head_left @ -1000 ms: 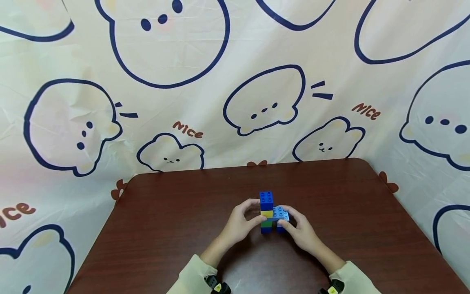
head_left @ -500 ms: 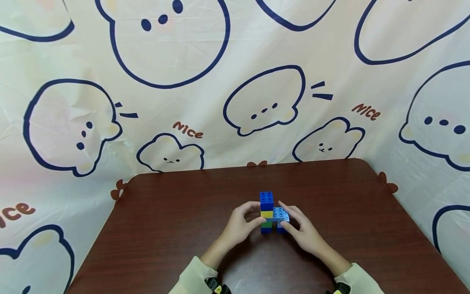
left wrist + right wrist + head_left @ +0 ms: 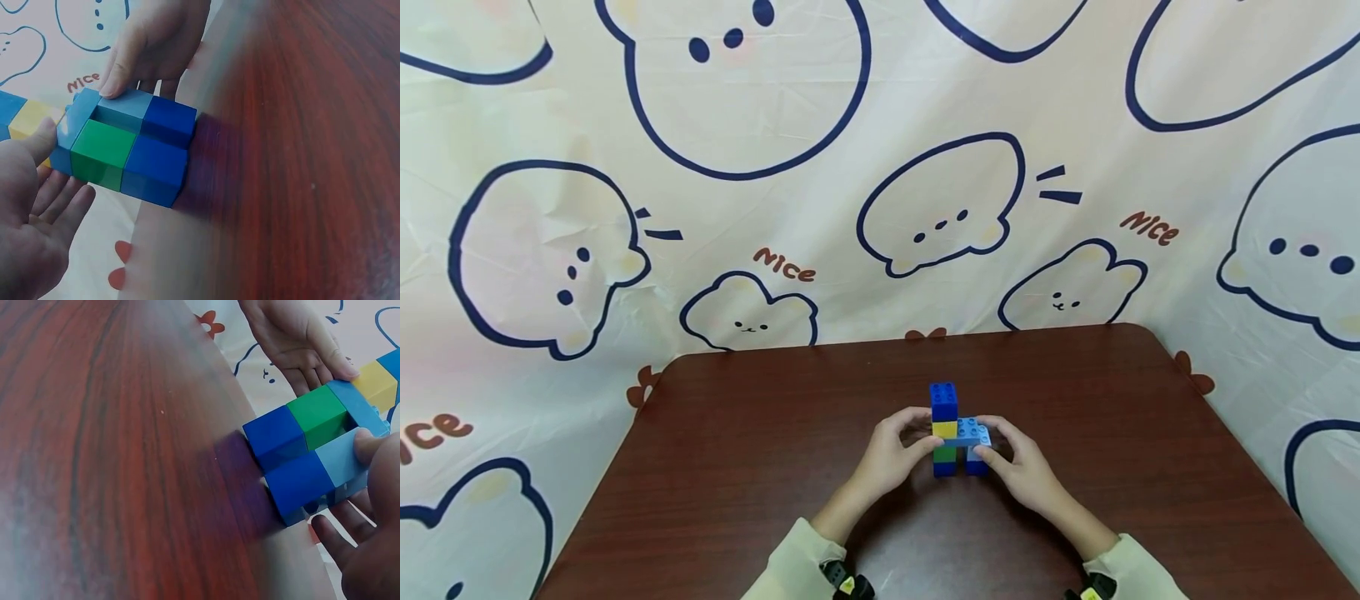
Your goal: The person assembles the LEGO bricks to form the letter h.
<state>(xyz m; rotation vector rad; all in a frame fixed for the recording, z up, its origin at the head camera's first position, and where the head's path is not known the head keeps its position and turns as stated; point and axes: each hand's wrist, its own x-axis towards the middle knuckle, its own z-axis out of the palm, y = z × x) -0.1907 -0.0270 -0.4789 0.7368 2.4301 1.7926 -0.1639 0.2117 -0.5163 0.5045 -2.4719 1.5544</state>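
Note:
A toy building-block structure stands at the middle of the table. Its taller stack has a dark blue block (image 3: 943, 402) on top, then a yellow block (image 3: 944, 429), a long light blue block (image 3: 967, 430), a green block (image 3: 103, 153) and a dark blue block (image 3: 155, 170). Under the long block's right end, a shorter stack joins a light blue block (image 3: 340, 456) and a dark blue one (image 3: 301, 485). My left hand (image 3: 887, 454) pinches the taller stack around the yellow and long blocks. With its thumb in front, my right hand (image 3: 1030, 471) grips the shorter stack's light blue block.
The brown wooden table (image 3: 760, 433) has rounded far corners. A pale cloth (image 3: 820, 208) printed with cartoon outlines hangs behind it and at both sides. Straps with small dark devices sit at both cuffs.
My right index finger lifted slightly off and came back onto the blocks. The structure's upper blocks have risen a little, while its base stays put. My left hand keeps its hold.

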